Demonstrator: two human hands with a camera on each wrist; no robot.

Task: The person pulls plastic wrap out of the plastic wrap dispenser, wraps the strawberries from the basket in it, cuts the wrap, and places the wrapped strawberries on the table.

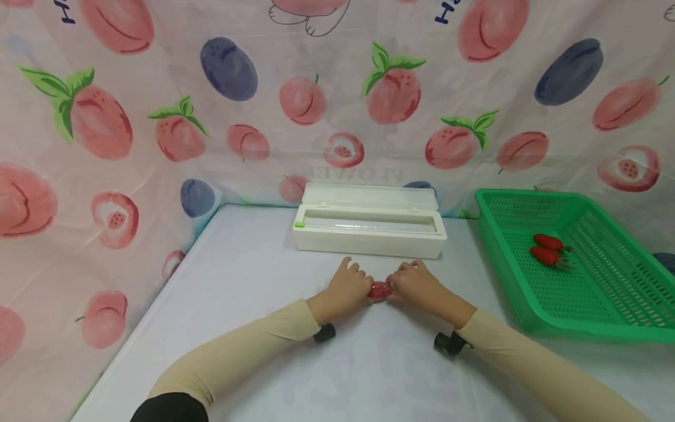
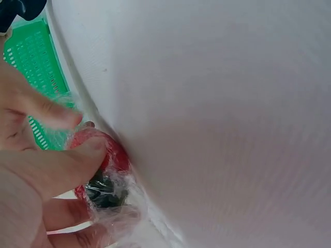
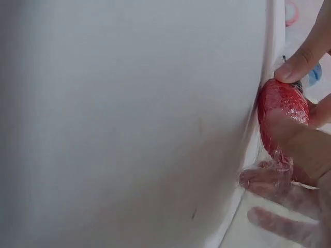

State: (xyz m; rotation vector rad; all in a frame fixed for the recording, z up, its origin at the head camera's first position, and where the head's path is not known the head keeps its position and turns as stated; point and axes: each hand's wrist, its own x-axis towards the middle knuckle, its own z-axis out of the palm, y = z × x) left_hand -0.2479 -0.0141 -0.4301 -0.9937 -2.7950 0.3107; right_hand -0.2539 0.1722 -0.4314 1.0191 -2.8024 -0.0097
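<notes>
Beige sleeves [image 1: 242,344], black wrist cameras [image 1: 447,344]

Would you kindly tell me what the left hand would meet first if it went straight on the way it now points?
The left hand would probably meet the right hand first, just past the film-wrapped red item they hold between them, though depth is unclear.

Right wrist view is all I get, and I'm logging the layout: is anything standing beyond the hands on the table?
Observer: Yes, a white box with its lid raised stands beyond the left hand and right hand.
Operator: Anything to the right of that box?
Observer: A green basket with two red fruits inside.
Operator: And where does the wrapped red item lie relative to that basket?
Observer: The head view shows the wrapped red item left of it.
</notes>
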